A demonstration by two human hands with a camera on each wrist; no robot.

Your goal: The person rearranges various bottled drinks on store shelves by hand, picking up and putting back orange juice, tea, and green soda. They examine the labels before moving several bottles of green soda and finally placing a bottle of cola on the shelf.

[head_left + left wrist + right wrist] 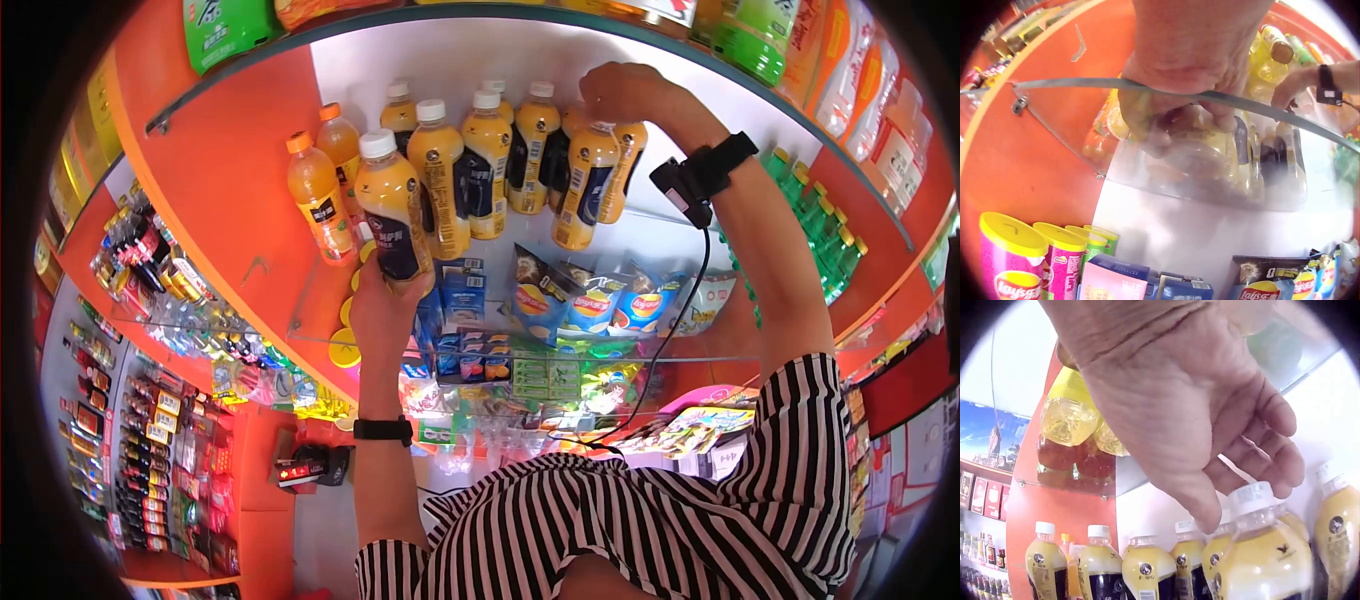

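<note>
My left hand [385,305] grips the lower part of a yellow drink bottle [378,180] with a white cap and dark label, at the shelf's front left. In the left wrist view its fingers curl round the bottle's base, seen beyond the glass shelf edge. On the right, my right hand [628,95] hovers at the cap of a similar bottle [588,185]. The right wrist view shows loosely bent fingers [1282,465] just behind that white cap [1252,497], with the thumb to its left. Several matching bottles [485,170] stand between the hands.
Two orange juice bottles [318,200] stand by the orange side panel [230,160]. A glass shelf edge [1222,97] crosses in front of the left hand. Below are chip bags [545,300] and yellow-lidded chip cans [1016,234]. Green bottles [815,215] stand at right; a cable [690,300] hangs from the right wrist.
</note>
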